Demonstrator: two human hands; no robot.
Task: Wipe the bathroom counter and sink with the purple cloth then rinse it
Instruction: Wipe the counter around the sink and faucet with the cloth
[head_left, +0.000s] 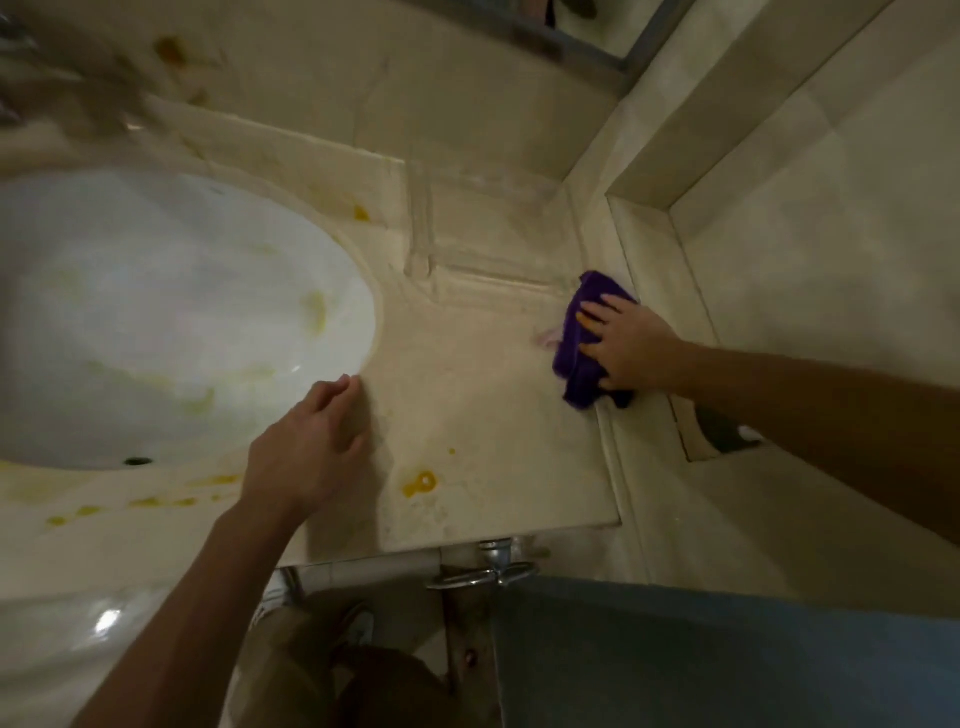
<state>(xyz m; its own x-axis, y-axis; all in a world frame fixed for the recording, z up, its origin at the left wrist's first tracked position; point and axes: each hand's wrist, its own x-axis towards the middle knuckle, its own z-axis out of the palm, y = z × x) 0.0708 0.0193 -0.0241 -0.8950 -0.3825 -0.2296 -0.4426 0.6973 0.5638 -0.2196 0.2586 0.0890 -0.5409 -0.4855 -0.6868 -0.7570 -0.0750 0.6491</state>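
1. while the purple cloth (576, 345) lies bunched at the counter's (467, 374) far right edge, against the tiled wall (810, 249), it is pressed flat by the right hand (626, 345), fingers straight and slightly spread.
2. the left hand (306, 452) is held at the rim of the white sink (156, 312), fingers loosely together, nothing gripped.
3. yellow stains (420, 483) are seen on counter and basin.

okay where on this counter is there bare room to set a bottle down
Bare stone lies between the sink rim and the purple cloth, behind the left hand. The front edge carries yellow stains; the right hand presses the cloth at the right end.
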